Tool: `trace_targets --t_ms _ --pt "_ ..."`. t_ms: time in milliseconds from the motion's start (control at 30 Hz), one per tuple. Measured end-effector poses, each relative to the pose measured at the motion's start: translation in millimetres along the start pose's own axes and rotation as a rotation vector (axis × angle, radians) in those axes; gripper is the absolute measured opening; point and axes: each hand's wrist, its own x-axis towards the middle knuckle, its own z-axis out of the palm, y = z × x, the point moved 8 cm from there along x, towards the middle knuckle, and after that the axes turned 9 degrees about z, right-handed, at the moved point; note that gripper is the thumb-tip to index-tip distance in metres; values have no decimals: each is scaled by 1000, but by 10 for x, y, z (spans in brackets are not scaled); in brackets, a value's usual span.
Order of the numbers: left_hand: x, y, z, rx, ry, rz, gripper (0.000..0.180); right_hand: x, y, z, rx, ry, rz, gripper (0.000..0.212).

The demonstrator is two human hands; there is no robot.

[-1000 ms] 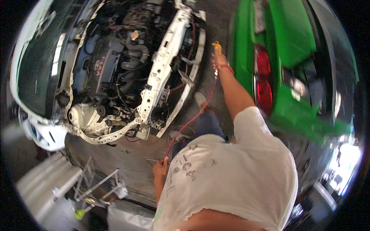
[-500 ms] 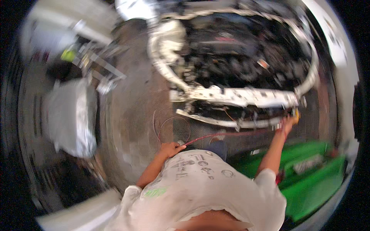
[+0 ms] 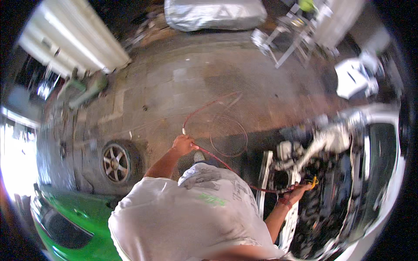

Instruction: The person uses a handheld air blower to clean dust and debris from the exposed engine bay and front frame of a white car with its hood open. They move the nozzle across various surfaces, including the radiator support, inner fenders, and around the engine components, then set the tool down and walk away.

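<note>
A thin red hose (image 3: 217, 161) runs between my two hands and loops on the concrete floor ahead of me. My left hand (image 3: 184, 144) is closed around the hose just above my white shirt. My right hand (image 3: 298, 192) reaches out to the right over the open engine bay (image 3: 331, 191) of a white car and grips a small yellow nozzle tool (image 3: 313, 181) at the hose's end. The hose's loose coil (image 3: 228, 135) lies on the floor between me and the car's front.
A green car (image 3: 56, 226) sits at lower left, with a loose alloy wheel (image 3: 115, 162) lying flat beside it. A grey covered object (image 3: 215, 14) and a metal stand (image 3: 287, 41) are at the top. White panels (image 3: 74, 41) lean at upper left.
The view has swung round sharply: the white car has gone from top to right, the green car to lower left. Both hands have kept hold of the hose and nozzle.
</note>
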Motion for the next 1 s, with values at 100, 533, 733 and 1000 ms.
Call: trace_targets --t_ms 100,533,733,1000 --pt "-539 -818 -457 -101 201 -195 54 -48 55 1300 -28 -254 -44 60" --pt "-2471 -2239 -3780 -209 900 -835 49 -1251 3045 6262 -145 -916 669 89" --pt "-2070 -2838 -4527 -64 948 -875 53 -2742 3362 7431 -549 -1271 587 99" --pt "-634 -4557 -3728 -86 542 -1062 60 -909 4009 7528 -862 -1010 613 94"
